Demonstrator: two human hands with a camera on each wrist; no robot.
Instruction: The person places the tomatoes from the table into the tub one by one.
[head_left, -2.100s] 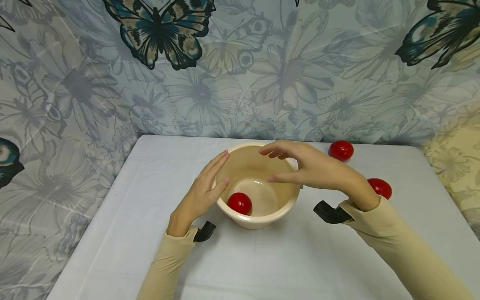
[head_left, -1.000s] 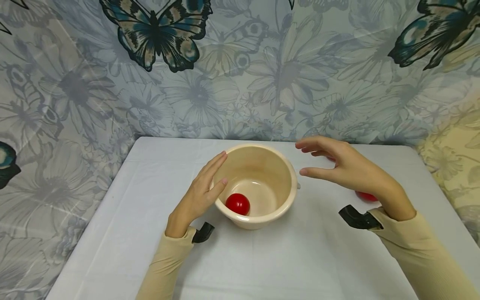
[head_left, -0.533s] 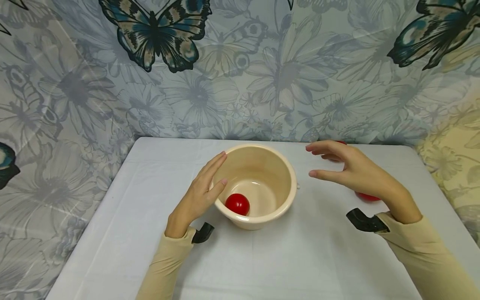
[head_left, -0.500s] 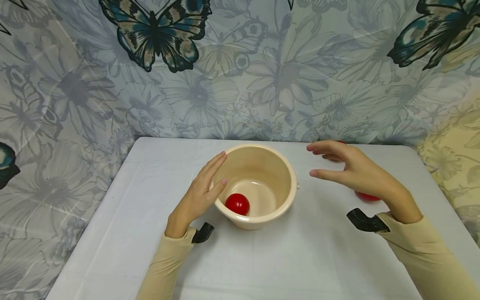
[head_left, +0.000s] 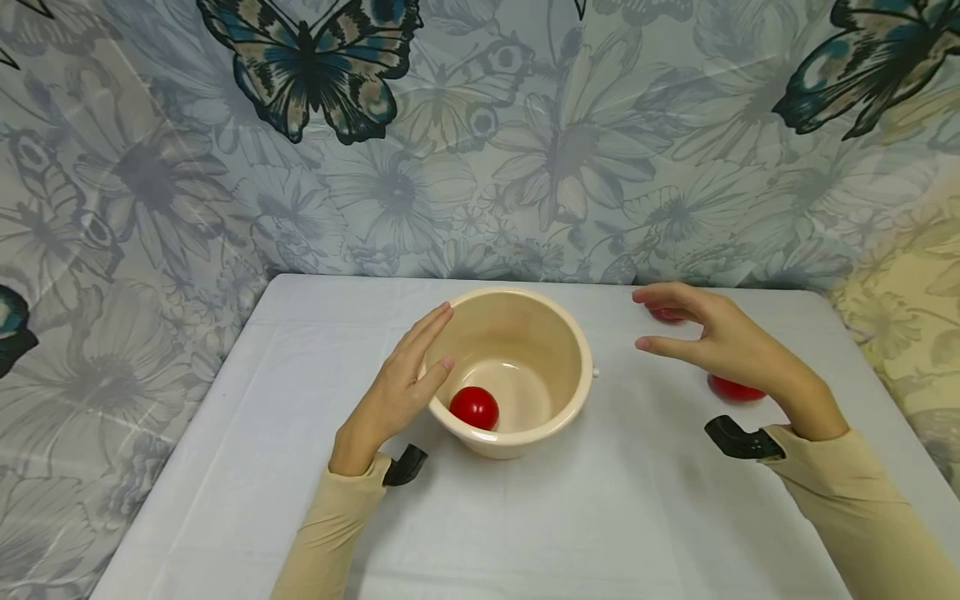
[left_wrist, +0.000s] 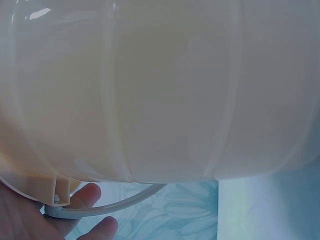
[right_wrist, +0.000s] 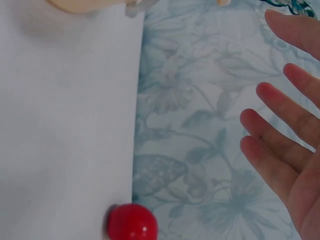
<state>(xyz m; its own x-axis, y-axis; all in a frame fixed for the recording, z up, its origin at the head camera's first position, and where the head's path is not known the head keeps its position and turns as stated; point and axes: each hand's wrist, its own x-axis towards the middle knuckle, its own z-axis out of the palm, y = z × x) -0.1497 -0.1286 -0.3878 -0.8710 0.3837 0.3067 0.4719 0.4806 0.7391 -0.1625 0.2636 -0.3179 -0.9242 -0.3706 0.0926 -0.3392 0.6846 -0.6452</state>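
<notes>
A cream plastic bucket (head_left: pixel 532 329) stands upright on the table, with one glossy red ball (head_left: pixel 474 408) at its bottom. My left hand (head_left: pixel 393 387) rests along the bucket's left rim, fingers straight and thumb over the edge. In the left wrist view the bucket's outer wall (left_wrist: pixel 165 90) fills most of the picture, and the left fingers show by its curved handle (left_wrist: pixel 115 206). To the right of the bucket my right hand (head_left: pixel 723 333) hovers with fingers spread from the thumb, holding nothing. It partly hides two more red balls, a far one (head_left: pixel 667 315) and a nearer one (head_left: pixel 735 388).
White cloth covers the table (head_left: pixel 600 517). Right behind its far edge hangs a floral and butterfly fabric (head_left: pixel 405 192), which also runs down the left side. A black wrist mount (head_left: pixel 742 437) juts from the right sleeve, another black mount (head_left: pixel 406 465) from the left.
My right hand has moved from over the bucket out to the right, near the two loose balls. The left hand stays at the rim, and the ball in the bucket has not moved.
</notes>
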